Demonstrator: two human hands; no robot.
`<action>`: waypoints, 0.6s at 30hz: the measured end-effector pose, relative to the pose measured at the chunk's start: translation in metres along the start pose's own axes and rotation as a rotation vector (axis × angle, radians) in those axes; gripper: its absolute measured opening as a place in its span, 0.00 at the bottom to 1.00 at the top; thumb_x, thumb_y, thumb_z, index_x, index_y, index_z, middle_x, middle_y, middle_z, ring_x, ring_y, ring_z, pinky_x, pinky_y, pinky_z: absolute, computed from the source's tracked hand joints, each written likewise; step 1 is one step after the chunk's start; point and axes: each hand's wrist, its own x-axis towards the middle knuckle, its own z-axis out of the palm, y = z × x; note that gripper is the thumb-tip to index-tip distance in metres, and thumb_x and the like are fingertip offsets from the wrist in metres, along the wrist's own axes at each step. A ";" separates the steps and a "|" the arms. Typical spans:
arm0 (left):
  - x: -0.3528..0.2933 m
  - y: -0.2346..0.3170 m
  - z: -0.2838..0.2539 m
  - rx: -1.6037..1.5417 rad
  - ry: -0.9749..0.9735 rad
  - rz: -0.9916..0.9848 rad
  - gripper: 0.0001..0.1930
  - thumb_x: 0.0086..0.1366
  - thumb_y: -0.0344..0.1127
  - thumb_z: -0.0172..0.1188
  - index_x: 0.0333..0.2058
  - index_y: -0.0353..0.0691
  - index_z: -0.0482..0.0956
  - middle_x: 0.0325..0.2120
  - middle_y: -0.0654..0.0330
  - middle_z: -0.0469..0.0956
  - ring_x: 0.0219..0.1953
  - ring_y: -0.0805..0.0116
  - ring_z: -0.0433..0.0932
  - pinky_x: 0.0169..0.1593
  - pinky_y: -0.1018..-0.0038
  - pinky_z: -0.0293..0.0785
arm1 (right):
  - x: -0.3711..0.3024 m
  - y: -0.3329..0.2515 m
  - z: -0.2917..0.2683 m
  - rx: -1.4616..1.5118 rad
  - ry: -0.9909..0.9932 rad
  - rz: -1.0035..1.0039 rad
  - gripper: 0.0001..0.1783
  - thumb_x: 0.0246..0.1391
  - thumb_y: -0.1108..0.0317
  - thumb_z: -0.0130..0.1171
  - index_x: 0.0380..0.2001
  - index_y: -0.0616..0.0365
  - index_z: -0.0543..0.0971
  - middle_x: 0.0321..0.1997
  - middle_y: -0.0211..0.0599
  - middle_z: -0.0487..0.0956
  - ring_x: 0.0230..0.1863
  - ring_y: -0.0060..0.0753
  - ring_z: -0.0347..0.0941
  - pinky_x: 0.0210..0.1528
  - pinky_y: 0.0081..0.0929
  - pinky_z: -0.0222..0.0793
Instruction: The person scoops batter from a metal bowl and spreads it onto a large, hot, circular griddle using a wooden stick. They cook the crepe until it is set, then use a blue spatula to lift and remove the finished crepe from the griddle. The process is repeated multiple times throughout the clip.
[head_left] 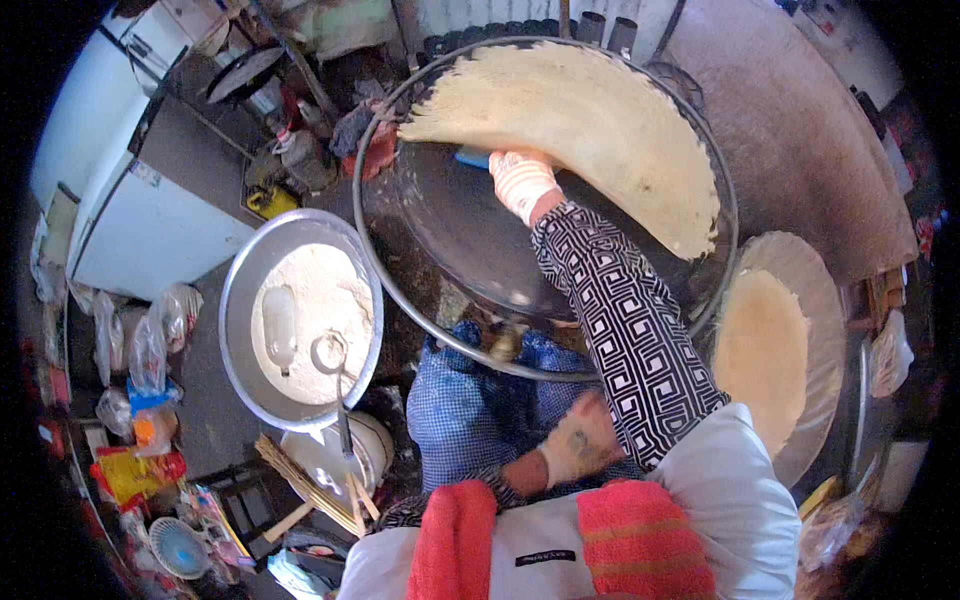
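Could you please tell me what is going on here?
A person's gloved right hand is at the edge of a thin, pale sheet on a large round griddle, beside a blue thing; whether the hand grips it is unclear. The sheet lies over the griddle's far side. The left hand, also gloved, is close to the body. At left stands a metal basin of pale mixture with a ladle.

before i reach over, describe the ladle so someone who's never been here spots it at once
Find the big round griddle, then the silver basin to its left, holding a pale mixture. In that basin's right half is the ladle, its handle crossing the near rim. Unlike the bottle-shaped container beside it, it has a round cup.
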 end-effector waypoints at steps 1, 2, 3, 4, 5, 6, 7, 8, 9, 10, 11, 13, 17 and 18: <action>-0.018 0.006 0.003 -0.026 -0.077 0.048 0.24 0.58 0.51 0.60 0.49 0.45 0.76 0.48 0.53 0.75 0.55 0.55 0.70 0.61 0.56 0.59 | 0.003 0.001 0.010 -0.004 0.055 -0.009 0.16 0.61 0.68 0.43 0.45 0.58 0.78 0.43 0.45 0.84 0.47 0.43 0.81 0.49 0.39 0.76; -0.037 0.005 -0.005 -0.043 -0.157 0.086 0.26 0.57 0.51 0.61 0.52 0.44 0.75 0.50 0.53 0.74 0.57 0.53 0.69 0.64 0.53 0.55 | 0.001 -0.006 -0.008 0.045 -0.032 0.020 0.16 0.61 0.69 0.43 0.46 0.58 0.78 0.44 0.45 0.83 0.47 0.43 0.81 0.49 0.39 0.75; -0.036 0.003 -0.039 -0.016 -0.348 -0.134 0.28 0.56 0.52 0.63 0.53 0.44 0.74 0.52 0.54 0.73 0.59 0.52 0.66 0.64 0.48 0.53 | -0.001 -0.003 -0.012 0.056 -0.055 0.054 0.16 0.61 0.68 0.43 0.46 0.58 0.78 0.44 0.44 0.83 0.47 0.43 0.81 0.49 0.39 0.76; -0.035 0.001 -0.075 0.013 -0.541 -0.353 0.30 0.55 0.52 0.64 0.53 0.44 0.73 0.54 0.54 0.71 0.62 0.50 0.64 0.65 0.44 0.52 | -0.002 0.000 -0.012 0.068 -0.080 0.093 0.16 0.62 0.68 0.43 0.46 0.57 0.78 0.44 0.44 0.84 0.47 0.43 0.81 0.49 0.39 0.76; -0.061 -0.010 -0.084 0.150 -0.437 -0.493 0.32 0.55 0.54 0.64 0.55 0.45 0.72 0.56 0.53 0.69 0.64 0.47 0.60 0.65 0.39 0.47 | -0.003 0.000 -0.004 0.111 -0.031 0.147 0.16 0.62 0.68 0.43 0.45 0.57 0.78 0.45 0.42 0.83 0.48 0.42 0.81 0.50 0.38 0.75; -0.094 -0.016 -0.086 0.291 -0.309 -0.648 0.34 0.55 0.56 0.64 0.57 0.47 0.71 0.59 0.53 0.67 0.66 0.44 0.56 0.65 0.35 0.43 | -0.001 -0.008 -0.008 0.112 -0.022 0.111 0.16 0.62 0.68 0.43 0.45 0.57 0.78 0.45 0.42 0.83 0.49 0.42 0.81 0.50 0.38 0.75; -0.121 -0.021 -0.085 0.387 -0.262 -0.705 0.35 0.54 0.56 0.64 0.58 0.46 0.70 0.61 0.54 0.66 0.67 0.42 0.54 0.64 0.33 0.43 | 0.000 -0.012 -0.011 0.108 -0.012 0.080 0.16 0.62 0.68 0.44 0.46 0.57 0.78 0.46 0.42 0.83 0.49 0.41 0.80 0.50 0.38 0.75; -0.139 -0.027 -0.081 0.480 -0.221 -0.738 0.37 0.54 0.56 0.65 0.59 0.45 0.69 0.63 0.56 0.65 0.68 0.40 0.52 0.64 0.31 0.42 | 0.000 -0.006 -0.012 0.097 -0.003 0.071 0.15 0.62 0.68 0.44 0.46 0.57 0.78 0.46 0.42 0.83 0.49 0.41 0.80 0.51 0.38 0.75; -0.144 -0.026 -0.080 0.444 -0.255 -0.784 0.37 0.56 0.58 0.63 0.61 0.48 0.68 0.66 0.56 0.61 0.69 0.36 0.48 0.65 0.30 0.39 | 0.002 -0.010 -0.013 0.143 0.027 0.091 0.16 0.61 0.68 0.44 0.46 0.56 0.78 0.47 0.42 0.83 0.51 0.40 0.80 0.51 0.37 0.75; -0.144 -0.026 -0.077 0.456 -0.267 -0.796 0.37 0.56 0.58 0.63 0.61 0.49 0.68 0.66 0.56 0.61 0.69 0.35 0.48 0.65 0.30 0.39 | 0.002 -0.011 -0.013 0.108 0.027 0.076 0.16 0.61 0.68 0.44 0.46 0.56 0.79 0.47 0.42 0.83 0.51 0.41 0.80 0.51 0.37 0.75; -0.143 -0.026 -0.074 0.469 -0.279 -0.809 0.37 0.56 0.59 0.62 0.61 0.50 0.68 0.66 0.56 0.61 0.69 0.35 0.48 0.65 0.30 0.40 | 0.001 -0.011 -0.013 0.074 0.027 0.060 0.16 0.61 0.68 0.44 0.46 0.56 0.79 0.47 0.43 0.83 0.50 0.41 0.80 0.51 0.37 0.75; -0.142 -0.030 -0.068 0.493 -0.306 -0.808 0.37 0.56 0.60 0.61 0.62 0.52 0.68 0.66 0.57 0.59 0.70 0.35 0.46 0.65 0.29 0.40 | -0.001 -0.006 -0.033 0.114 -0.042 0.078 0.16 0.60 0.69 0.45 0.45 0.56 0.81 0.47 0.44 0.83 0.50 0.43 0.80 0.51 0.38 0.75; -0.146 -0.031 -0.068 0.443 -0.291 -0.760 0.36 0.57 0.59 0.62 0.61 0.49 0.69 0.66 0.52 0.60 0.68 0.30 0.46 0.64 0.29 0.41 | -0.001 0.001 -0.023 0.199 -0.003 0.191 0.16 0.60 0.69 0.47 0.46 0.56 0.81 0.49 0.45 0.82 0.52 0.43 0.79 0.53 0.37 0.75; -0.145 -0.030 -0.070 0.437 -0.288 -0.757 0.36 0.57 0.59 0.62 0.61 0.49 0.69 0.66 0.52 0.60 0.68 0.30 0.46 0.64 0.29 0.41 | -0.001 0.001 -0.025 0.192 -0.065 0.242 0.16 0.61 0.68 0.47 0.48 0.54 0.80 0.49 0.43 0.82 0.51 0.43 0.80 0.53 0.38 0.75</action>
